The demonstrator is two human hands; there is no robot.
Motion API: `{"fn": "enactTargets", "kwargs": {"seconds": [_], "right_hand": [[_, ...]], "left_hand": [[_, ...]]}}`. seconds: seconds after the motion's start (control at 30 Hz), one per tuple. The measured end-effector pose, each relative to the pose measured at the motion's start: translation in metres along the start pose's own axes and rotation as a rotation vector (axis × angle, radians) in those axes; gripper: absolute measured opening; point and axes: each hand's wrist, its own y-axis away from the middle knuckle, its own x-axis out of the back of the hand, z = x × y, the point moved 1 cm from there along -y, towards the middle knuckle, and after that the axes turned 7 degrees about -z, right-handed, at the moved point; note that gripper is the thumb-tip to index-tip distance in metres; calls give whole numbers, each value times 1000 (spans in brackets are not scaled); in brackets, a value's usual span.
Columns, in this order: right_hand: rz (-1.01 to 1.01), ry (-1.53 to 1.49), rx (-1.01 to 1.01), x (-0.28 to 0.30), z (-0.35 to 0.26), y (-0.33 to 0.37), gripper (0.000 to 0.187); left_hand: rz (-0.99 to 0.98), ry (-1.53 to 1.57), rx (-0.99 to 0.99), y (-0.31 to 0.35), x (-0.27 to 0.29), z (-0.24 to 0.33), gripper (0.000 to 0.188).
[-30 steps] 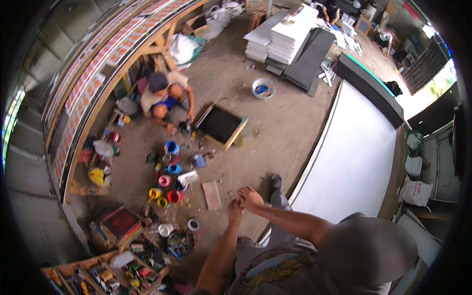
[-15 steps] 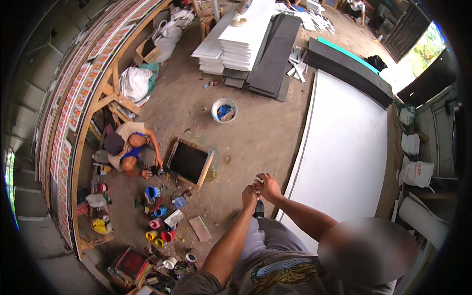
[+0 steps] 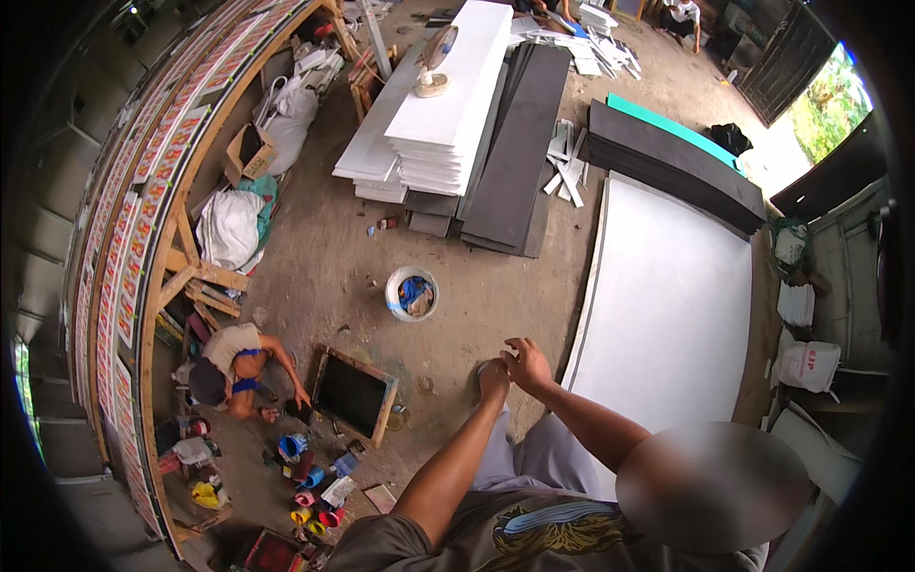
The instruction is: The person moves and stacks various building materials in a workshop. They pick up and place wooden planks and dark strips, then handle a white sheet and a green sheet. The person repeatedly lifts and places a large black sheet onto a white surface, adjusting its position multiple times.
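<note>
My left hand [image 3: 493,379] and my right hand [image 3: 527,363] are close together in front of my body, at about waist height. The fingers of the right are bent over towards the left. Those of the left look curled in and are partly hidden, and whatever may lie between the hands is too small to make out. Beyond them is the bare floor, with a white bucket [image 3: 392,297] holding blue and brown scraps further off. A large white sheet [image 3: 667,286] lies flat to the right of my hands.
A wooden-framed dark screen [image 3: 353,396] lies at left, by a crouching person [image 3: 238,357]. Open paint pots [image 3: 293,445] cluster near it. Stacks of white boards [image 3: 443,143] and black boards [image 3: 524,143] stand ahead. A printed-sheet rack [image 3: 143,257] runs along the left.
The bucket, framed screen, paint pots and crouching person have shifted down in the picture, and the board stacks appear nearer. My hands stay together, the right one's fingers more bent.
</note>
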Motion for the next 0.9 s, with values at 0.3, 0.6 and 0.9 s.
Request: {"fn": "enactTargets", "kwargs": {"seconds": [0.3, 0.6, 0.9], "right_hand": [[71, -38, 39, 89, -11, -184, 34], [-135, -8, -19, 185, -3, -355, 41], [-131, 46, 48, 236, 21, -484, 37]], "left_hand": [[98, 330, 135, -157, 3, 154, 42], [130, 482, 110, -297, -22, 247, 32], [221, 688, 171, -415, -44, 326, 32]]}}
